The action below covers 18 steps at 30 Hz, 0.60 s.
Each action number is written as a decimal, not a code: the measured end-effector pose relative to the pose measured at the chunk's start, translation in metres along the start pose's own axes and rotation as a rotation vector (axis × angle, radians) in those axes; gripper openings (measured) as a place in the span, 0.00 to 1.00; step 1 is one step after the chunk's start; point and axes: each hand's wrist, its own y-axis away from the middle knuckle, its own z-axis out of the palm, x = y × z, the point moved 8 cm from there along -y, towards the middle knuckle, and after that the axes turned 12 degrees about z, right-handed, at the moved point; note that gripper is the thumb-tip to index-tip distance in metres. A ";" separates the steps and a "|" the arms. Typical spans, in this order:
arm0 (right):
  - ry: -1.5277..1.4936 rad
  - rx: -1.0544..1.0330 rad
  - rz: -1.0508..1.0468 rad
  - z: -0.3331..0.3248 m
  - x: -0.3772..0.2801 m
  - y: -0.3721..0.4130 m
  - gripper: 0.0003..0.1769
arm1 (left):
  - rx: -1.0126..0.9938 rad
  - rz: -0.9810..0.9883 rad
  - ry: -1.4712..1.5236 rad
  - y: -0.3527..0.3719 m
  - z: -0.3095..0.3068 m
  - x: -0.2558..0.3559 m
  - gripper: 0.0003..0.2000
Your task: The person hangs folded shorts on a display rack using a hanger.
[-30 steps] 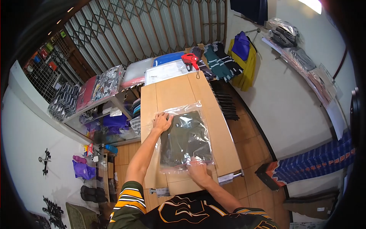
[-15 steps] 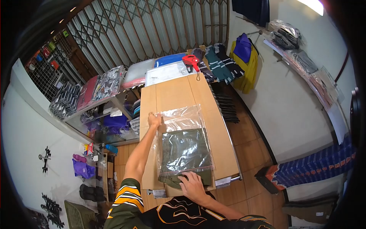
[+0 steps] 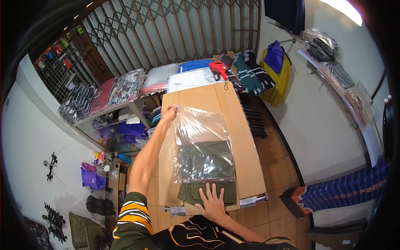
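A clear plastic bag [image 3: 200,129] lies on the table over a folded olive-green garment [image 3: 208,160], covering all but its near end. My left hand [image 3: 169,113] is closed on the bag's far left corner, and the film is stretched taut and wrinkled from there. My right hand [image 3: 213,204] rests with spread fingers on the bare near end of the garment, just below the bag's reddish-edged mouth. A small dark label shows through the film on the cloth.
The wooden table [image 3: 187,95] carries papers [image 3: 187,79] and a red tape dispenser [image 3: 218,70] at its far end. Folded striped clothes [image 3: 250,75] lie behind to the right. A glass case [image 3: 112,110] topped with packed garments stands left. Blue boxes [image 3: 333,185] are at right.
My left hand has drawn the bag's corner away from me, and the bag has slid farther off the garment's near end. My right hand has flattened with fingers spread on the cloth.
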 end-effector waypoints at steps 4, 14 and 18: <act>0.008 0.020 0.024 0.001 -0.002 -0.002 0.39 | 0.062 0.214 0.091 -0.003 0.003 0.100 0.10; -0.044 0.169 0.244 -0.002 -0.009 -0.008 0.33 | -0.044 0.605 0.353 0.130 -0.099 0.306 0.07; -0.223 0.283 0.411 -0.025 -0.052 -0.007 0.28 | -0.152 0.627 0.307 0.238 -0.195 0.315 0.07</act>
